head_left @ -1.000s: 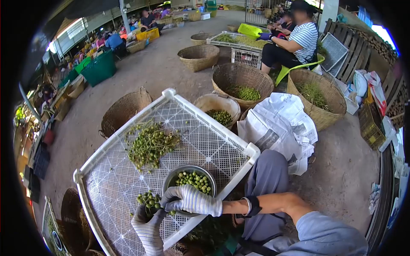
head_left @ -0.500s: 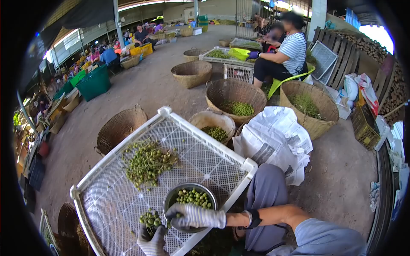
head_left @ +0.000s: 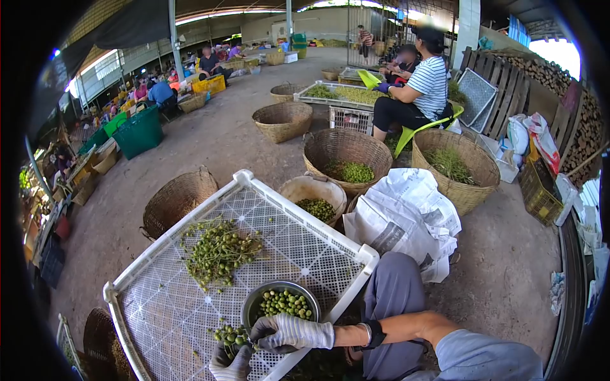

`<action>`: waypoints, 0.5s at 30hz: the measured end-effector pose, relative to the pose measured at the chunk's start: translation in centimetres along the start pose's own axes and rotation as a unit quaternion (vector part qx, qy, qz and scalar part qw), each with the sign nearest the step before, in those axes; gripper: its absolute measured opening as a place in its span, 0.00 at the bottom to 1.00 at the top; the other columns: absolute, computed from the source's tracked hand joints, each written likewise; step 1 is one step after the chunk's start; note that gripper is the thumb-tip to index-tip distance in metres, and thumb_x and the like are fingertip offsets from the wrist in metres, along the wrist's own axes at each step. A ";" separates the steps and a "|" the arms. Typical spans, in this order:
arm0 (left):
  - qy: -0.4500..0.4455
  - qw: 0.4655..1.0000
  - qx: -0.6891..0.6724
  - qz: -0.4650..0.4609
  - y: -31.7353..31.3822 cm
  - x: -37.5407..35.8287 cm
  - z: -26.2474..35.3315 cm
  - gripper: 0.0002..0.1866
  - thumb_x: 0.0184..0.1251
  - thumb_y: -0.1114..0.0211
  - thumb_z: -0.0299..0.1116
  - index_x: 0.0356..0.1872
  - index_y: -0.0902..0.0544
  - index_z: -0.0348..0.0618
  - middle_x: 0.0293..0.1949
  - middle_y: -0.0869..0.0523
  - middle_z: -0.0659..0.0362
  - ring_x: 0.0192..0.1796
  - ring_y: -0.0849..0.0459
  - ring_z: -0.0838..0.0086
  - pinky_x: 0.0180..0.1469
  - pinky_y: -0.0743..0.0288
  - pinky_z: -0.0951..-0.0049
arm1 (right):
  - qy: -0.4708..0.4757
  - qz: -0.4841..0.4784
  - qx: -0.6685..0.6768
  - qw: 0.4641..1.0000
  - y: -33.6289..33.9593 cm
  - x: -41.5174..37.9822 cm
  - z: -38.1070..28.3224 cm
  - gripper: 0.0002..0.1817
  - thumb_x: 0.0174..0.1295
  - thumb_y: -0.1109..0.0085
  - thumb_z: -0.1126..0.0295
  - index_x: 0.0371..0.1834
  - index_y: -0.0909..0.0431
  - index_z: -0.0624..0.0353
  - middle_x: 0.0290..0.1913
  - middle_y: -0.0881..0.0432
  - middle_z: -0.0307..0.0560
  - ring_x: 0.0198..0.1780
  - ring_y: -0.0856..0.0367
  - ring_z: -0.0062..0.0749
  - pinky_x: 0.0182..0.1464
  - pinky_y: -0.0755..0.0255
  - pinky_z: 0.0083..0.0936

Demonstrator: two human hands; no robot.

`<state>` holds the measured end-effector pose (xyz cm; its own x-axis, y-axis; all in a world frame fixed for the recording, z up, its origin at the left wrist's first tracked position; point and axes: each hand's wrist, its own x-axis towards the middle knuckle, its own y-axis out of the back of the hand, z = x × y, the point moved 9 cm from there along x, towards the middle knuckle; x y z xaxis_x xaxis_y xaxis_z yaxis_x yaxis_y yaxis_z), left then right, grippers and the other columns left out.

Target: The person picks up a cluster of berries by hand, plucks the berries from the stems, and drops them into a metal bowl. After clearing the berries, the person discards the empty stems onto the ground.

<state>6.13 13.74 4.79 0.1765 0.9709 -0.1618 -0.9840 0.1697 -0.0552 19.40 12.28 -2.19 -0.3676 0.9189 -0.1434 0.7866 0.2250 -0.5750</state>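
Note:
My left hand [head_left: 230, 364], in a grey-and-white work glove, is closed on a bunch of small round green fruit [head_left: 230, 334] on stems. Beside it, my gloved right hand [head_left: 281, 333] is pinched closed against the bunch's right side, just in front of the bowl; whatever lies between its fingertips is hidden. A metal bowl [head_left: 316, 298] holding loose green fruit [head_left: 284, 303] rests on a white mesh tray [head_left: 311, 216]. Further back on the tray lies a pile of stemmed green fruit [head_left: 219, 251].
Past the tray stand a wicker basket [head_left: 175, 203], a pale tub [head_left: 298, 189] with fruit and a larger basket [head_left: 346, 143] with fruit. White sacking [head_left: 403, 216] lies right of the tub. A seated person [head_left: 426, 82] is beyond, near a stemmed-fruit basket [head_left: 467, 193].
My right hand has moved down from over the bowl's edge to the bunch in my left hand. The seated person's green scoop has been tipped up, and more fruit shows on that tray.

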 end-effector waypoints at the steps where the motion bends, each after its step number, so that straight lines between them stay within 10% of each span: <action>1: 0.000 1.000 0.000 0.001 -0.2 -0.2 0.2 0.08 0.61 0.31 0.22 0.41 0.14 0.42 0.29 0.17 0.69 0.25 0.30 0.90 0.25 0.44 0.86 | 0.015 -0.009 -0.012 1.000 0.4 0.2 0.2 0.17 0.67 0.37 0.67 0.54 0.26 0.63 0.29 0.24 0.33 0.23 0.30 0.12 0.22 0.37 0.11; 6: -0.025 0.999 0.003 -0.020 -0.1 -0.2 0.0 0.19 0.61 0.31 0.21 0.54 0.18 0.36 0.42 0.12 0.61 0.39 0.17 0.84 0.34 0.31 0.86 | 0.051 -0.037 0.005 0.998 -0.1 -0.2 -0.7 0.15 0.66 0.37 0.70 0.53 0.25 0.63 0.31 0.23 0.33 0.26 0.28 0.12 0.27 0.34 0.11; 15: 0.010 1.000 -0.018 -0.006 0.3 0.1 -1.3 0.19 0.60 0.31 0.21 0.54 0.17 0.38 0.38 0.13 0.65 0.31 0.23 0.89 0.27 0.40 0.87 | 0.110 0.006 -0.098 0.989 -0.9 -0.8 -2.4 0.09 0.68 0.41 0.75 0.49 0.23 0.63 0.38 0.19 0.36 0.34 0.23 0.14 0.37 0.26 0.13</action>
<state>5.89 13.62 3.51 0.1892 0.9654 -0.1797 -0.9802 0.1749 -0.0926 20.24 12.12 0.39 -0.2575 0.9653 0.0426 0.8794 0.2524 -0.4037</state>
